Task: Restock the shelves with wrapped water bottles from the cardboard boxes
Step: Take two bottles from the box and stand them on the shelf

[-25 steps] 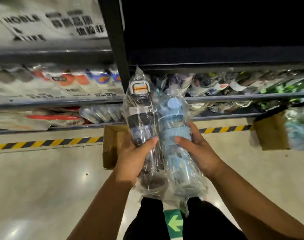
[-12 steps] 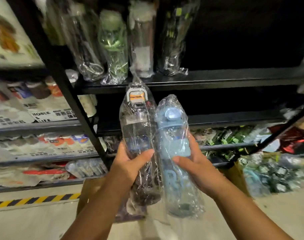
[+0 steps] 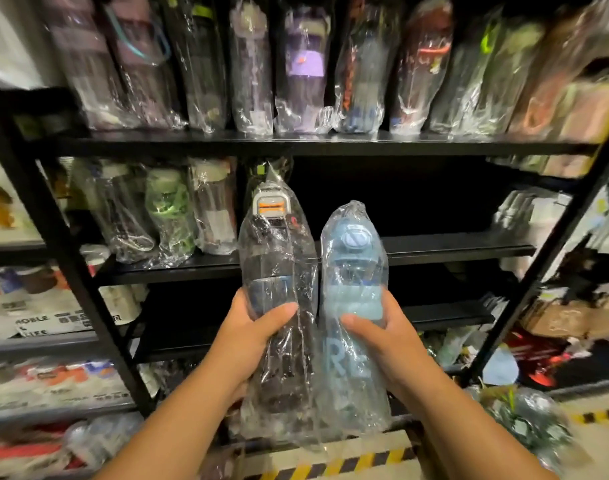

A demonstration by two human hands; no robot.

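before shelves [image 3: 452, 249], clear bottle [image 3: 275, 271], blue "re" bottle [image 3: 353, 282]

Dim indoor light, seemingly from above and behind the camera — the left hand [image 3: 251, 344] and right hand [image 3: 389, 344] are evenly lit, while the bay above the middle shelf [image 3: 452, 249] falls to near black. Wrap on the clear bottle [image 3: 275, 271] and blue bottle [image 3: 351, 289] throws small white glints. Motion blur smears the top row of bottles [image 3: 303, 64] and the right edge; the wide lens splays the black uprights [image 3: 538, 271] outward.
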